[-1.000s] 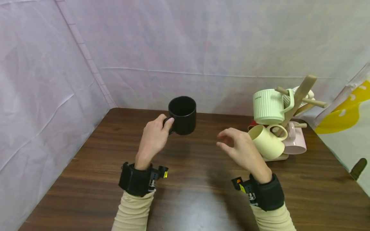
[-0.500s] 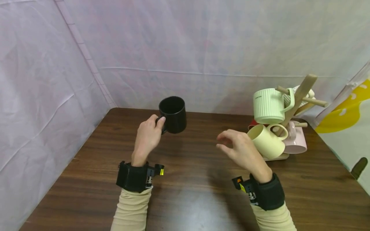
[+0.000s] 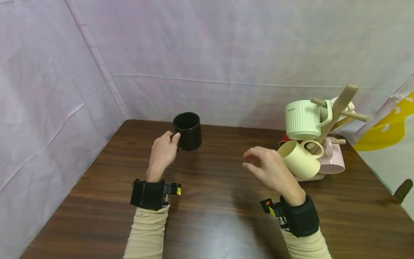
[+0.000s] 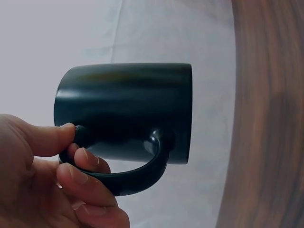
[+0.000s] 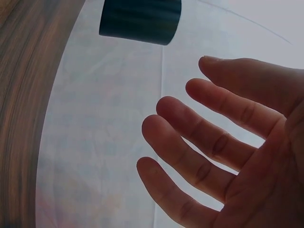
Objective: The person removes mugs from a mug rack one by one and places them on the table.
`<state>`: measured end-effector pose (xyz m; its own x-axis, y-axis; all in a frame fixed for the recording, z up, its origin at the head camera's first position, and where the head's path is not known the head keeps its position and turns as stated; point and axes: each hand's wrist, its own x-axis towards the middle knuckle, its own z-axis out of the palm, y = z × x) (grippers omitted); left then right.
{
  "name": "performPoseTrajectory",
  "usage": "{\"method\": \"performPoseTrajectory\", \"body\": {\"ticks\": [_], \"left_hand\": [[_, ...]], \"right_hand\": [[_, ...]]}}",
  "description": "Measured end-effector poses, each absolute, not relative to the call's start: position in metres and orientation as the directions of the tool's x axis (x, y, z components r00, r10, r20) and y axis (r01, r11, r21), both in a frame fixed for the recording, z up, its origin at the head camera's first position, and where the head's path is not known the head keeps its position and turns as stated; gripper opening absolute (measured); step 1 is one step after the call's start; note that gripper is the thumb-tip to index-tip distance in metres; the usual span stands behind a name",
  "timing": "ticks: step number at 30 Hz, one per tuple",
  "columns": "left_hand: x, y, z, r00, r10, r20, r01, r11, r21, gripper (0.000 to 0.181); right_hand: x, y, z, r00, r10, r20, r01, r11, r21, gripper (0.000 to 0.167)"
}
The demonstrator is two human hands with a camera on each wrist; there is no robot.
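Observation:
A black mug (image 3: 191, 135) is upright toward the back of the wooden table, left of centre in the head view. My left hand (image 3: 162, 151) grips its handle (image 4: 137, 178), thumb on top and fingers curled through and under the loop. In the left wrist view a gap shows between the mug and the tabletop. My right hand (image 3: 270, 168) hovers over the table with loosely bent fingers (image 5: 175, 142), holding nothing. Closest to it is a pale yellow mug (image 3: 299, 162) on the mug rack. The black mug (image 5: 140, 19) also appears beyond the right fingers.
A wooden mug rack (image 3: 344, 99) stands at the back right. It carries a mint ribbed mug (image 3: 302, 120), a pink mug (image 3: 334, 160) and others partly hidden, one of them red (image 3: 284, 139). Pale cloth (image 3: 207, 46) hangs behind the table (image 3: 207, 201).
My left hand has moved the black mug to the left, and slightly down in the last half second. The right hand has stayed nearly still.

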<state>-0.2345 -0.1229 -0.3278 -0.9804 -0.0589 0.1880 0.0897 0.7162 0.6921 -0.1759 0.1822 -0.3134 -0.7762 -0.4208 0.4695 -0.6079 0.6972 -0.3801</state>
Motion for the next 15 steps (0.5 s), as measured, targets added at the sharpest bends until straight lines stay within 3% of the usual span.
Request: {"method": "performPoseTrajectory", "body": {"ticks": [15], "left_hand": [[-0.246, -0.132, -0.343, -0.990, -0.111, 0.081, -0.018, 0.691, 0.723, 0.046]], "right_hand": [[-0.176, 0.181, -0.314, -0.769, -0.436, 0.468, -0.618, 0.694, -0.369, 0.013]]}}
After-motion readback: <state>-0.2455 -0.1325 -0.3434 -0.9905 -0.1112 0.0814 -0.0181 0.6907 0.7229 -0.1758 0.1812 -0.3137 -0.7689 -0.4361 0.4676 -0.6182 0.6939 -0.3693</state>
